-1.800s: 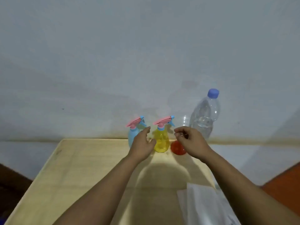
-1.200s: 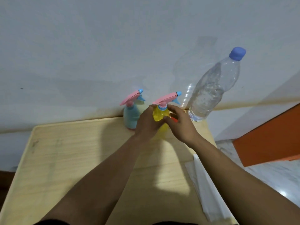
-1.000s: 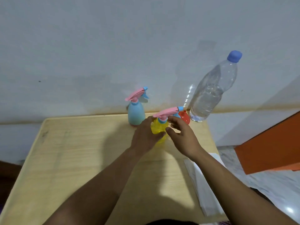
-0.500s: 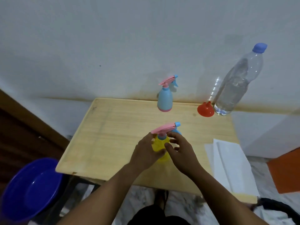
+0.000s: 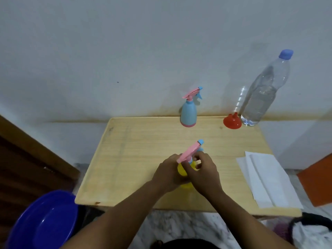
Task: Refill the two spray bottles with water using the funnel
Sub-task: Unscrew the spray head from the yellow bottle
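A: Where is the yellow spray bottle now?
B: Drawn forward from the wall to mid-table; left hand clamped on its body, right hand closed around the neck collar below the pink trigger head.
A: Meaning?
B: Probably unscrewing begins; the funnel, water bottle and blue spray bottle wait behind.

Most of the yellow spray bottle is hidden: the left hand covers its left side and the right hand its right side and neck, so only a strip of yellow body and the pink trigger head show, and where the head joins the neck cannot be made out. At near left the blue basin is cut off by the bottom edge. At near right a dark-and-white bundle on the floor runs off the frame, too blurred to identify.
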